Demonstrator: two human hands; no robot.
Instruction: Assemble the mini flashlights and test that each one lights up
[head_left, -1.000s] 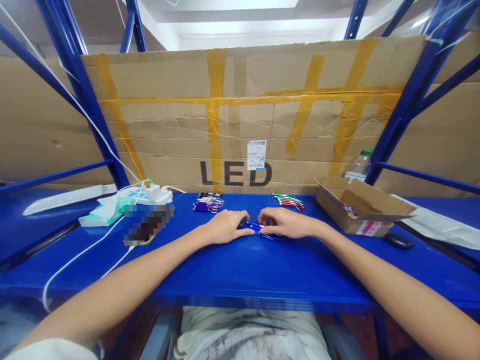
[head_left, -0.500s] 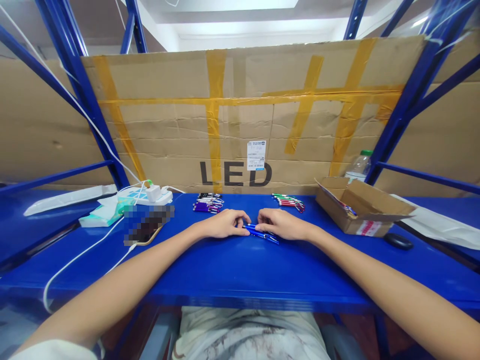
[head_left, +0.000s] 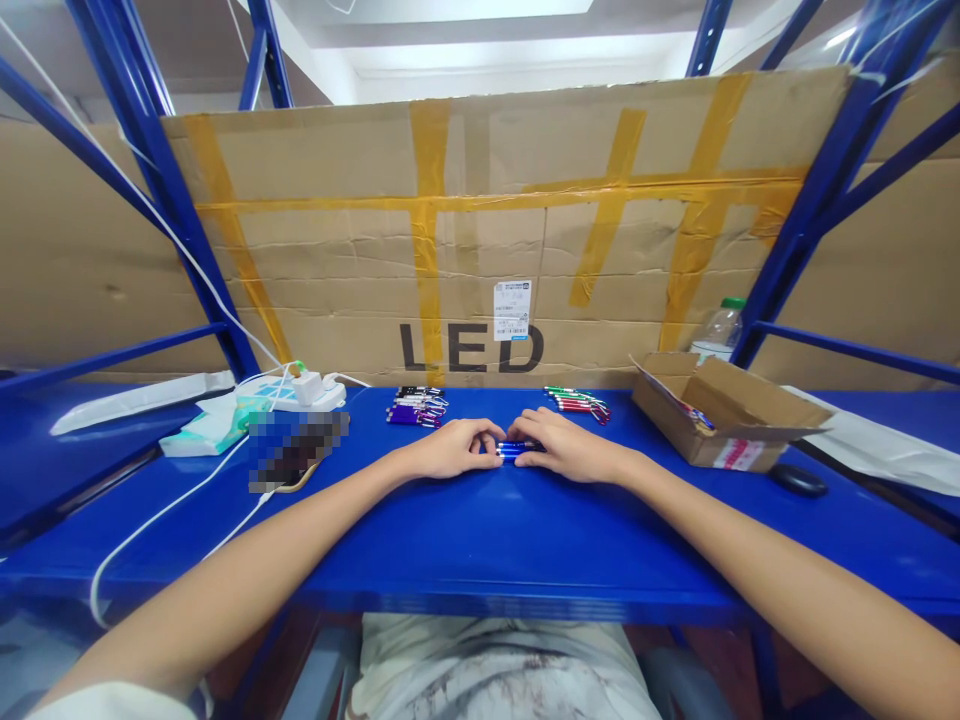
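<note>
Blue pens [head_left: 512,451] lie side by side on the blue tabletop, their middles showing between my two hands. My left hand [head_left: 456,448] has thumb and fingers curled round their left ends. At the other end, my right hand [head_left: 564,447] closes on them from above with bent fingers and thumb, hiding their clips. Beyond my left hand lies a group of black, silver and purple pens [head_left: 415,410] with carabiner clips. Behind my right hand is another group, green and red pens [head_left: 576,403], also with carabiners.
An open cardboard box [head_left: 739,425] with some pens inside stands at right, a black mouse [head_left: 798,480] beside it and a bottle [head_left: 721,328] behind. On the left are a phone [head_left: 300,455], a tissue pack [head_left: 206,432], a power strip [head_left: 315,392] and white cables. Cardboard [head_left: 337,260] walls the back.
The blue pens, earlier slanted with one lower and apart, are now lined up together. My right hand has shifted slightly and its fingers now cover their right ends.
</note>
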